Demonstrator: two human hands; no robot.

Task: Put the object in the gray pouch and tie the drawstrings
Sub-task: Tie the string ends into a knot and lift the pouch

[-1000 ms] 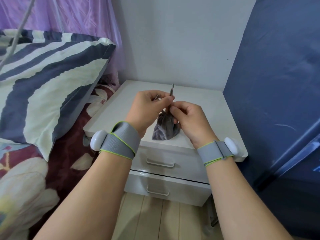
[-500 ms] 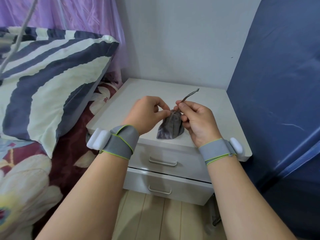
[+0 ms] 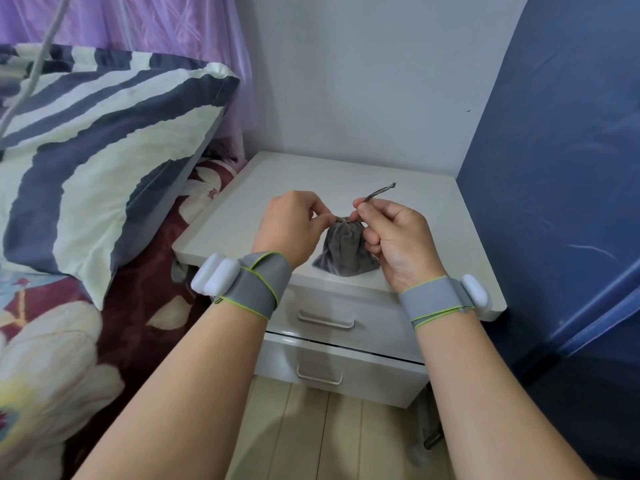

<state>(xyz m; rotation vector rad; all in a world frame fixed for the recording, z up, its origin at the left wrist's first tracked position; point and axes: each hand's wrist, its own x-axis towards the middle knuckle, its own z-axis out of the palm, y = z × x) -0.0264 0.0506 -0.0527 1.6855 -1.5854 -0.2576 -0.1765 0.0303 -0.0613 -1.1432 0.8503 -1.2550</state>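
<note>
The gray velvet pouch [image 3: 344, 249] sits upright on the white nightstand [image 3: 249, 216], near its front edge, with its neck gathered shut. My left hand [image 3: 294, 225] pinches a drawstring at the left of the neck. My right hand [image 3: 391, 233] pinches the other drawstring [image 3: 379, 191], whose frayed end sticks up and to the right. The object is hidden inside the pouch.
The nightstand has two drawers [image 3: 332, 318] below its top. A striped pillow [image 3: 97, 147] and floral bedding [image 3: 52, 341] lie to the left. A dark blue panel [image 3: 554, 168] stands on the right, a white wall behind, wooden floor [image 3: 311, 434] below.
My hands have drawn apart, pulling the drawstrings out to either side of the pouch's neck. The free string end has swung from upright to pointing right. The pouch now rests lower on the nightstand.
</note>
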